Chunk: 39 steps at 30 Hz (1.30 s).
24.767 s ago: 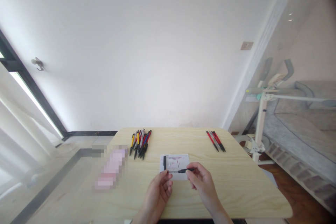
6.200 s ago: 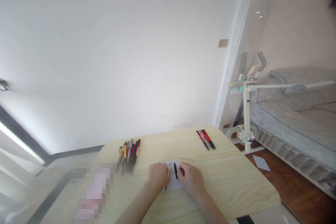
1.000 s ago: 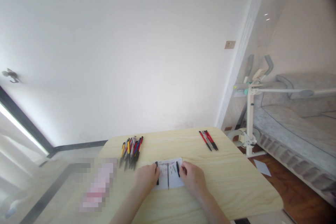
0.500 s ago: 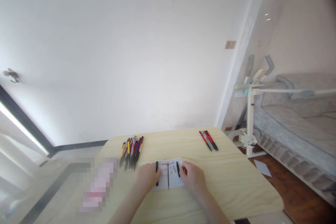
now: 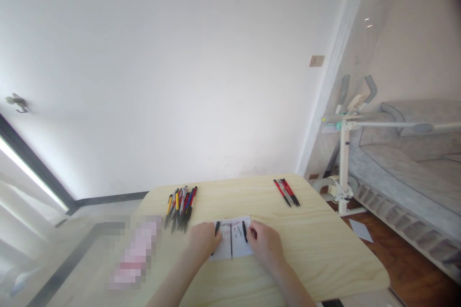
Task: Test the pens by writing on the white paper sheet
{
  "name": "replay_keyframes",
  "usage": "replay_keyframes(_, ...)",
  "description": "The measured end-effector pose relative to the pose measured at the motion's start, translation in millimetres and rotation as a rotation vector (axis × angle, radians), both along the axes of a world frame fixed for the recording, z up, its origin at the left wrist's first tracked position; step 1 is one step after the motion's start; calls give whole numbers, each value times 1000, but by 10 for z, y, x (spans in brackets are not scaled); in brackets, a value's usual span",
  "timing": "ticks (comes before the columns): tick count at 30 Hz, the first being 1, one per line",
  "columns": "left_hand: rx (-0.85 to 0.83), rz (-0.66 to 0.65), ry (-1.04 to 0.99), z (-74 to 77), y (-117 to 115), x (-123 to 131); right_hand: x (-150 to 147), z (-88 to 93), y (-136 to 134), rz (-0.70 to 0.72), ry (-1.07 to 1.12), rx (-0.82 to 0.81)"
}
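A small white card (image 5: pixel 236 244) with red marks lies on the pale wooden table (image 5: pixel 324 254). Three black pen parts rest on it: a short piece (image 5: pixel 217 228) at the left, a thin refill (image 5: pixel 231 244) down the middle, and another short piece (image 5: pixel 245 231) at the right. My left hand (image 5: pixel 202 242) lies on the card's left edge, its fingertips curled at the left piece. At the card's right edge sits my right hand (image 5: pixel 263 245), fingers curled beside the right piece. Whether either hand grips its piece is unclear.
A bundle of several mixed-colour pens (image 5: pixel 181 204) lies at the table's back left. Three red and grey pens (image 5: pixel 286 192) lie at the back right. A blurred pink patch (image 5: pixel 135 254) sits left. A white stand (image 5: pixel 344 168) and grey sofa (image 5: pixel 414 153) are to the right.
My left hand has tilted the left black piece slightly and slid a little to the right over half a second. The right hand stays put. Long before, both hands held a pen above the card.
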State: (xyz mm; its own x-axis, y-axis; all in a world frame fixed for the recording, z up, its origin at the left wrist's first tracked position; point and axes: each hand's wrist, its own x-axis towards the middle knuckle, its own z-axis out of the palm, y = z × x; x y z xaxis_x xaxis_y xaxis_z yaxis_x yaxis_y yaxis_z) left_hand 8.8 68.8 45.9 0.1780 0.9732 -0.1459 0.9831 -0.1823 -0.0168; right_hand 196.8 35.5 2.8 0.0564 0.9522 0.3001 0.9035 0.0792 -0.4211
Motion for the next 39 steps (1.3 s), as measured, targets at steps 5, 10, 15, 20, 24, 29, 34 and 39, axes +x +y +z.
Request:
replay_keyframes(5, 9, 4, -12, 1, -9, -24, -5, 36, -8, 2, 2, -12)
replay_keyframes(10, 15, 10, -31, -20, -19, -51, 1, 46, -10, 0, 3, -20)
replay_keyframes(15, 32, -5, -54, -46, -22, -80, -2, 18, -8, 6, -5, -5)
replay_keyframes(20, 47, -9, -80, -62, -20, -101, -5, 17, -10, 4, -8, 5)
replay_keyframes(24, 49, -2, -98, -60, -23, -106, -4, 32, -13, 0, -9, -5)
replay_keyframes(29, 48, 4, -118, -30, -46, -106, -6, 38, -13, 5, -12, -1)
replay_keyframes(34, 39, 13, -136, 3, -60, -103, -6, 30, -10, 4, -17, -6)
replay_keyframes(39, 51, 25, -169, -7, -48, -119, -1, 5, -8, 1, -23, 6)
